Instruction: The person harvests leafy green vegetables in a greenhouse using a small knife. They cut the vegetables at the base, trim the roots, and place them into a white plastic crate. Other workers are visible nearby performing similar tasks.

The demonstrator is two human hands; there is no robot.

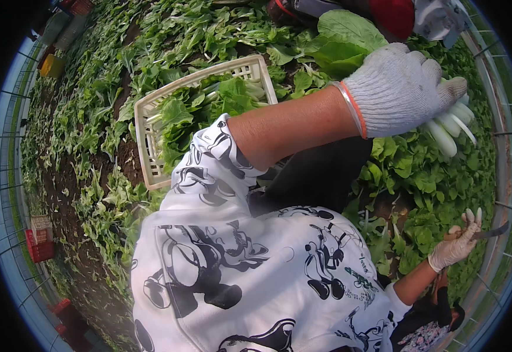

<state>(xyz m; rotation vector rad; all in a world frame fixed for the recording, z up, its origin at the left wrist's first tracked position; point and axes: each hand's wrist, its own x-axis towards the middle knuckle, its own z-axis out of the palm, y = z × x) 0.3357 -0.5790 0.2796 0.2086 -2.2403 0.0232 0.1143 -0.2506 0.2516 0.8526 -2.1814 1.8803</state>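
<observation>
My left hand (399, 90), in a white knit glove with an orange cuff, grips a bunch of leafy greens. Broad green leaves (348, 42) stick out on one side of the fist, pale white stalks (447, 132) on the other. Lower right, my right hand (456, 242) wears a thin whitish glove and holds a knife with a curved, dark blade (493, 232); its handle is hidden by the hand. Beside my left forearm stands a cream plastic crate (140, 145) with cut greens (174, 114) in it. My sleeve and forearm cover part of the crate.
Uncut leafy plants (432, 180) grow on the right. Loose leaves lie over brown soil (126, 158) on the left. A person in red (392, 17) is at the top, another in floral cloth (427, 334) at lower right. Red crates (40, 248) stand far left, near metal framing.
</observation>
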